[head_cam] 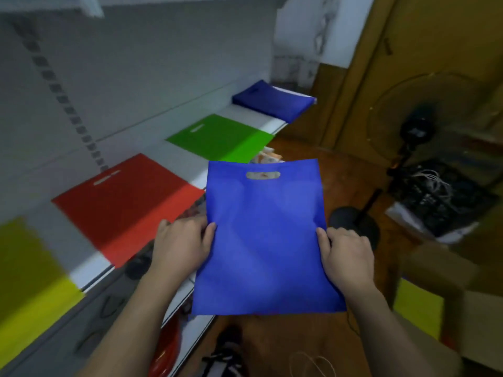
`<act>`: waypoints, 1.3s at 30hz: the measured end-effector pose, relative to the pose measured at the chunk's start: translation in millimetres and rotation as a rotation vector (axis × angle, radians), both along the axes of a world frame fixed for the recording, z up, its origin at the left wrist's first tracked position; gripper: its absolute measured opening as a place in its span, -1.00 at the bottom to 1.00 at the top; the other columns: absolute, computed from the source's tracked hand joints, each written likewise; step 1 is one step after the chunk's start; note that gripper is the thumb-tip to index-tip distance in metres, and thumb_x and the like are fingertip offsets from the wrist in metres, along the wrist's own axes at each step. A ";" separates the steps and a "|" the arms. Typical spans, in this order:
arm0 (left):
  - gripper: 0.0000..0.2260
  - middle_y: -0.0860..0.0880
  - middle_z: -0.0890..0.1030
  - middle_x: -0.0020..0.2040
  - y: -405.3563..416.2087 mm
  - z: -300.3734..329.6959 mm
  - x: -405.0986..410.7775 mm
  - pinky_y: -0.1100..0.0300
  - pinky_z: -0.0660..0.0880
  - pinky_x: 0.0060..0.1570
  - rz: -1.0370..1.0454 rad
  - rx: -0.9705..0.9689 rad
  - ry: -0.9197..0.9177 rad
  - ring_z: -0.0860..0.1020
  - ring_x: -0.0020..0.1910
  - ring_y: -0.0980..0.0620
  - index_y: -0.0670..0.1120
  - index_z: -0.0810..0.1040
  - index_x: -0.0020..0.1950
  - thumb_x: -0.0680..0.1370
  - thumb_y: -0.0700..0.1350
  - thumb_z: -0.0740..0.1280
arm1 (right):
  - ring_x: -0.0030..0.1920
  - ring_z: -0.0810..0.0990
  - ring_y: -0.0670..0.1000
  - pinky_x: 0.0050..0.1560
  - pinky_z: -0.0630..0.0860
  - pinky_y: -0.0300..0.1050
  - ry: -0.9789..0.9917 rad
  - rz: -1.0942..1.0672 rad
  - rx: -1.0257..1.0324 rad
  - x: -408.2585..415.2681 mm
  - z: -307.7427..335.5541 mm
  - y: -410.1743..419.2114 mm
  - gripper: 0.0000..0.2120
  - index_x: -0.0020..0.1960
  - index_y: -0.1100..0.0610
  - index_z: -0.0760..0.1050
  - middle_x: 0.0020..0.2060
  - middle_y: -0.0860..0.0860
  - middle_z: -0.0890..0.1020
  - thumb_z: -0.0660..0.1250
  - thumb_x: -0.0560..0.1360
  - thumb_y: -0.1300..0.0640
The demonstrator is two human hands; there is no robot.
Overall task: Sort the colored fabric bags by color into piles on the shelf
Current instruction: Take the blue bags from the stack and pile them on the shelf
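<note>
I see both hands holding a flat blue bag out over the floor, left hand pinching its left edge, right hand its right. On the white shelf lie 4 piles: yellow, red, green, dark blue.

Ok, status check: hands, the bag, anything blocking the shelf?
Left hand and right hand gripping blue bag by its side edges. Bag flat, off the shelf. Blue pile at far end, nothing blocking.
</note>
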State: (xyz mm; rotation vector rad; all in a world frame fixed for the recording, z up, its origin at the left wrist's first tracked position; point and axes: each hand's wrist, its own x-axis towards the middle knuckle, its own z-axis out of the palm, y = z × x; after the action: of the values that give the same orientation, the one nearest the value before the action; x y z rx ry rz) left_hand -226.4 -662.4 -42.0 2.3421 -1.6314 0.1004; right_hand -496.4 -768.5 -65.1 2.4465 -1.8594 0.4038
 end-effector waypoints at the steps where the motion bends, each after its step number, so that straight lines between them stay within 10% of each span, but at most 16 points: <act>1: -0.69 -0.05 0.64 -0.25 -17.8 -3.1 -4.5 0.04 0.31 -0.09 -0.024 0.008 0.000 0.61 -0.16 -0.13 0.01 0.33 -0.31 0.60 0.08 0.18 | -0.25 0.44 0.01 -0.11 0.32 -0.03 0.009 -0.025 0.016 -9.7 -0.2 -6.7 -0.63 -0.29 0.00 0.35 -0.36 -0.07 0.43 0.02 0.63 -0.09; 14: -0.68 -0.10 0.66 -0.11 -276.3 -23.3 -28.9 0.04 0.36 0.03 -0.042 0.107 -0.010 0.59 -0.02 -0.15 0.00 0.59 -0.04 0.62 0.13 0.12 | -0.30 0.37 0.00 -0.10 0.35 -0.03 0.095 -0.097 0.108 -39.1 -8.6 -240.5 -0.59 -0.34 0.01 0.26 -0.40 -0.07 0.34 0.01 0.64 -0.09; 25: -0.68 -0.05 0.64 -0.16 -429.4 -5.8 -6.0 0.05 0.35 0.02 0.066 0.069 -0.008 0.59 -0.05 -0.12 0.02 0.42 -0.24 0.61 0.14 0.10 | -0.33 0.35 -0.08 -0.16 0.27 -0.12 0.019 -0.061 0.080 -1.9 -5.7 -415.0 -0.59 -0.34 -0.01 0.27 -0.39 -0.08 0.38 -0.02 0.62 -0.13; 39: -0.57 -0.10 0.60 -0.27 -575.3 -26.5 49.6 0.13 0.35 -0.33 0.563 0.087 0.096 0.58 -0.24 -0.15 -0.08 0.30 -0.40 0.60 0.13 0.17 | -0.35 0.48 0.14 -0.30 0.35 -0.04 -0.073 0.516 -0.094 153.0 -2.3 -703.6 -0.62 -0.34 0.07 0.29 -0.43 0.06 0.47 0.13 0.63 0.01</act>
State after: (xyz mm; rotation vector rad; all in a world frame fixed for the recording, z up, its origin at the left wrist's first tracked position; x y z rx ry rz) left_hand -176.8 -1237.6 -68.5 2.7573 -0.9102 0.0297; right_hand -343.4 -1472.2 -67.4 2.8517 -1.1687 0.5874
